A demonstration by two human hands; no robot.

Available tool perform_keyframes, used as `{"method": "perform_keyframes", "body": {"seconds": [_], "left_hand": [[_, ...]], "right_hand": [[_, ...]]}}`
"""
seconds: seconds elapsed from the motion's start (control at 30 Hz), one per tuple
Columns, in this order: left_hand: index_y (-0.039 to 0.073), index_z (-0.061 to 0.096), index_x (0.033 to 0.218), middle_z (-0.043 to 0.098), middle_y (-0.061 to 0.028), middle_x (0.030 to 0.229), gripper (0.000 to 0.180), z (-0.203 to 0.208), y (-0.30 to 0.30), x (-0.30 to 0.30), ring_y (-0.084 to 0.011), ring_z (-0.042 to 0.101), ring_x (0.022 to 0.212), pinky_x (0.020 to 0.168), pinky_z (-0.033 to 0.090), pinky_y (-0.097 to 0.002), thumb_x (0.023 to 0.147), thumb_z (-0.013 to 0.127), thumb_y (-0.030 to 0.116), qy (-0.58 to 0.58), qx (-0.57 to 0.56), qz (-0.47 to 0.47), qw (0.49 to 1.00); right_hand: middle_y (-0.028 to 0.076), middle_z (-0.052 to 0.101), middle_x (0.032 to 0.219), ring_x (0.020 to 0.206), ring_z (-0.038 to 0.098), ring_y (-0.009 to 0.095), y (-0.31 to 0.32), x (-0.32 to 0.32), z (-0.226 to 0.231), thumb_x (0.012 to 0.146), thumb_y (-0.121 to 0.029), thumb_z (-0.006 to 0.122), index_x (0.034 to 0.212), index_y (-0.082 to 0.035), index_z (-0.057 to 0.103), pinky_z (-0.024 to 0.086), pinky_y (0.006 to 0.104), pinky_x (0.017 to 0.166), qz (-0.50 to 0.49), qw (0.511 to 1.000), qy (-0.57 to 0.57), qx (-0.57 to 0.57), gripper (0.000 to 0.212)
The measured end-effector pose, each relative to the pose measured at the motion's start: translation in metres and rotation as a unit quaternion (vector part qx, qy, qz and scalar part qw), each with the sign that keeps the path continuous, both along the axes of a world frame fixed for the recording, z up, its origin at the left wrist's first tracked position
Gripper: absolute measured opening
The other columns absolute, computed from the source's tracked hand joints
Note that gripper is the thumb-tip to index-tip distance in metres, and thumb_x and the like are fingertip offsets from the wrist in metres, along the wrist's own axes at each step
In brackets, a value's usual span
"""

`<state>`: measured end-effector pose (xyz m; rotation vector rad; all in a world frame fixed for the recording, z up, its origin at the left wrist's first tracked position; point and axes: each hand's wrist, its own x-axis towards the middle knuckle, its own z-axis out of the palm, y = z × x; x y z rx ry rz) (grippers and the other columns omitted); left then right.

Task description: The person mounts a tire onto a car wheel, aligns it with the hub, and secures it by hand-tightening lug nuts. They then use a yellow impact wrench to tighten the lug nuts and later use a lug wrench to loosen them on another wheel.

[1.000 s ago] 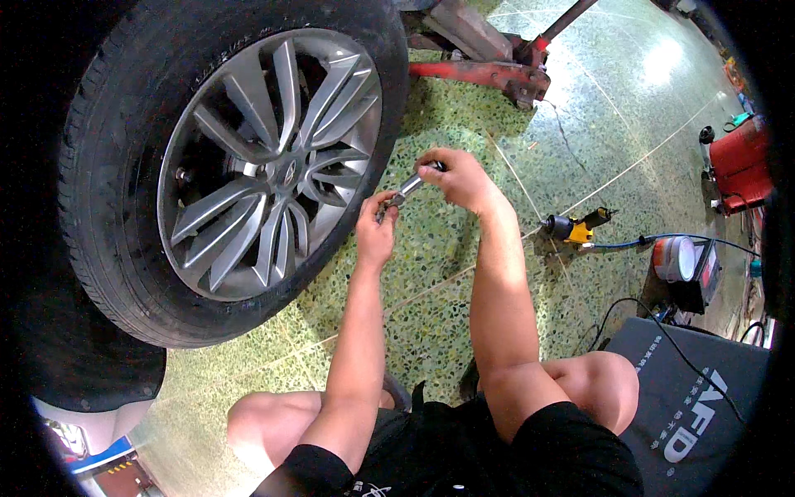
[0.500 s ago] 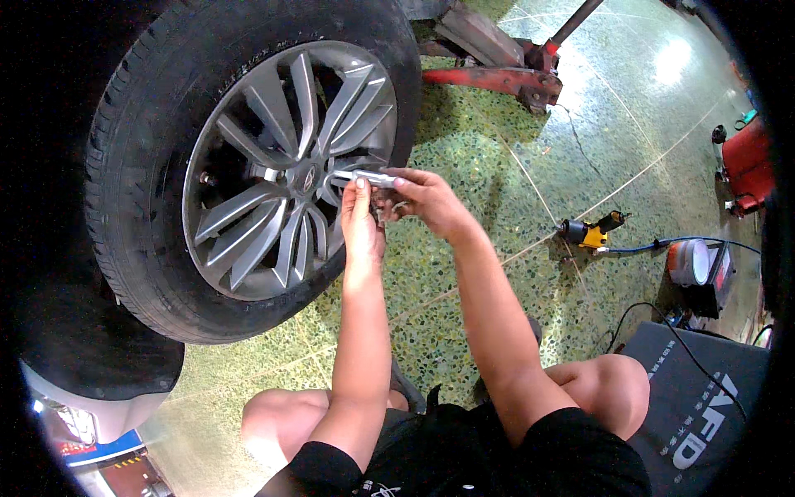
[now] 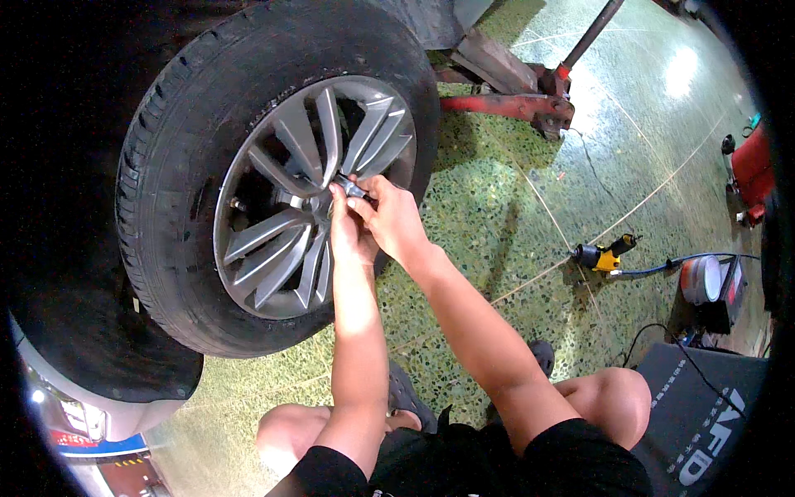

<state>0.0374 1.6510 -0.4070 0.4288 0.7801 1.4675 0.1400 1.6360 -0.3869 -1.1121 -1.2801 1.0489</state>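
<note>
In front of the wheel's spokes, my right hand (image 3: 399,217) grips a short silver metal cylinder (image 3: 351,189) that resembles a deep socket. Its far end points at the wheel's centre, next to a spoke. My left hand (image 3: 351,238) is closed beside it, its fingertips near the cylinder's inner end; whatever they pinch is mostly hidden. The grey alloy wheel (image 3: 281,240) carries a black tyre (image 3: 178,224) and stands to the left. My hands cover part of the wheel's hub and lower right spokes.
A red jack (image 3: 513,106) stands behind the tyre. On the green speckled floor lies a yellow and black impact wrench (image 3: 603,255) with a blue hose. A round tub (image 3: 701,279) stands farther right, and a dark grey case (image 3: 687,414) is beside my right knee.
Both hands have moved in towards the wheel's centre, and the metal cylinder now tilts inward instead of lying nearly level. The whole view has shifted slightly, with the wheel lower and farther right.
</note>
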Motion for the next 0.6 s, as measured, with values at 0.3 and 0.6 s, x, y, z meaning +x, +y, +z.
{"method": "perform_keyframes", "body": {"seconds": [0.3, 0.6], "left_hand": [[0.008, 0.063, 0.12, 0.068, -0.0065, 0.118, 0.033, -0.007, -0.002, -0.017, -0.023, 0.063, 0.111, 0.098, 0.049, -0.0408, 0.105, 0.051, 0.035, -0.04, -0.043, -0.078, 0.995], [0.011, 0.067, 0.098, 0.07, -0.003, 0.094, 0.029, -0.016, 0.012, -0.021, -0.0185, 0.066, 0.089, 0.082, 0.054, -0.0343, 0.098, 0.063, 0.04, -0.1, -0.02, -0.06, 0.993]], "right_hand": [[0.025, 0.069, 0.082, 0.085, 0.067, 0.045, 0.022, -0.01, 0.006, 0.103, -0.05, 0.047, 0.091, 0.002, 0.069, 0.053, 0.0481, 0.073, -0.043, 0.985, -0.144, -0.091, 0.058], [0.026, 0.07, 0.091, 0.091, 0.067, 0.045, 0.003, -0.011, 0.016, 0.1, -0.048, 0.049, 0.099, -0.001, 0.068, 0.052, 0.053, 0.081, -0.045, 0.972, -0.224, -0.053, 0.051]]}}
